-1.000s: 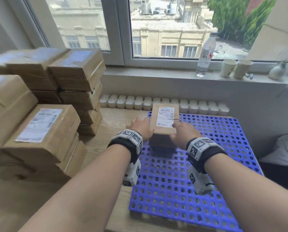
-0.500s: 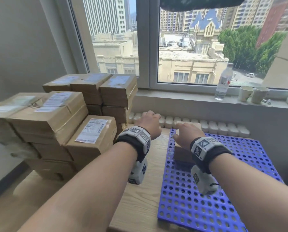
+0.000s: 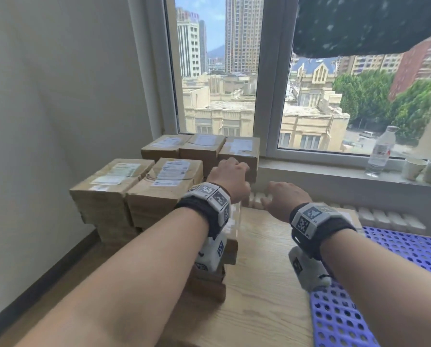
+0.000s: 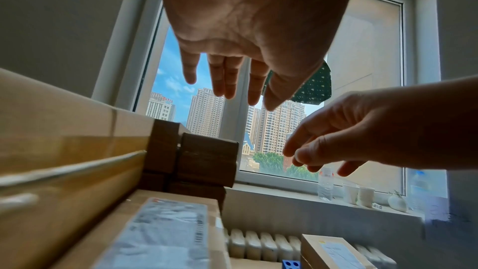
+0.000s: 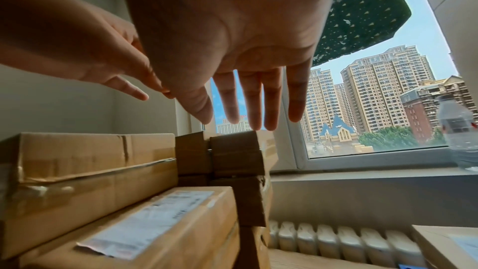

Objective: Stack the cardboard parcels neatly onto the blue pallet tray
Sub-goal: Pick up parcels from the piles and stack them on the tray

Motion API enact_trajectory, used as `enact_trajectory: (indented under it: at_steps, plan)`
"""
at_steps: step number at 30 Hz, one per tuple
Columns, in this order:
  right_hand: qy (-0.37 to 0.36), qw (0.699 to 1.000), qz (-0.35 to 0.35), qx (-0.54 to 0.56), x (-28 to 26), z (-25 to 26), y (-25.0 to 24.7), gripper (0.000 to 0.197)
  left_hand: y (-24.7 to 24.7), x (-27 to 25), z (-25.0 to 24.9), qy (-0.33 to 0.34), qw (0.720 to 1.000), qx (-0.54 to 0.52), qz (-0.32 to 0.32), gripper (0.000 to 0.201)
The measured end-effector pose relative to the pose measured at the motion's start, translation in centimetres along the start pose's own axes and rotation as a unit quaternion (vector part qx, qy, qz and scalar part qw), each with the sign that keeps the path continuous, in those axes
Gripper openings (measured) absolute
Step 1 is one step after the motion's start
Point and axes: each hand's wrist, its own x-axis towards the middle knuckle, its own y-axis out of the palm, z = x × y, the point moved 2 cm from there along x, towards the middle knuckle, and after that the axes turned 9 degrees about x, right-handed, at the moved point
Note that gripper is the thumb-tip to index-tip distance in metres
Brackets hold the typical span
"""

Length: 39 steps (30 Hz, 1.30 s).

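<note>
Several stacks of brown cardboard parcels (image 3: 164, 186) with white labels stand on the left of the wooden table. The blue perforated pallet tray (image 3: 399, 249) lies at the right. One parcel (image 3: 352, 216) rests on the tray, mostly hidden behind my right wrist. My left hand (image 3: 228, 179) is in the air in front of the rear right stack (image 3: 239, 151). It is empty, its fingers straight in the left wrist view (image 4: 227, 73). My right hand (image 3: 282, 196) is beside it, just right of the stacks, also empty with its fingers extended (image 5: 248, 99).
A water bottle (image 3: 381, 151) and two paper cups (image 3: 414, 169) stand on the window sill at the back right. A white radiator (image 3: 384, 219) runs below the sill. A wall closes off the left side. Bare wooden table (image 3: 259, 309) lies between stacks and tray.
Both hands have let go of the parcel set on the tray and moved left and up to the stacks. The head view has swung left and upward.
</note>
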Motion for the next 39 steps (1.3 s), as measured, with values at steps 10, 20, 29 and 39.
enact_trajectory:
  at_steps: [10,20,29,39]
  plan:
    - [-0.046,0.999,-0.009,-0.005,2.4,11.3,2.1,0.026,-1.9,-2.3,12.8,-0.123,0.992,0.011,0.025,0.048]
    - [-0.073,0.997,-0.005,-0.018,5.1,15.4,3.4,0.033,-1.2,-1.7,17.9,-0.205,0.977,-0.002,0.056,0.051]
    - [0.019,1.000,0.005,0.010,4.9,16.2,4.0,0.035,-0.4,-1.4,18.7,-0.180,0.979,-0.023,0.088,0.051]
    - [0.099,0.991,0.047,0.079,5.4,16.3,6.2,0.045,0.2,-1.0,19.6,-0.157,0.980,-0.046,0.116,0.053]
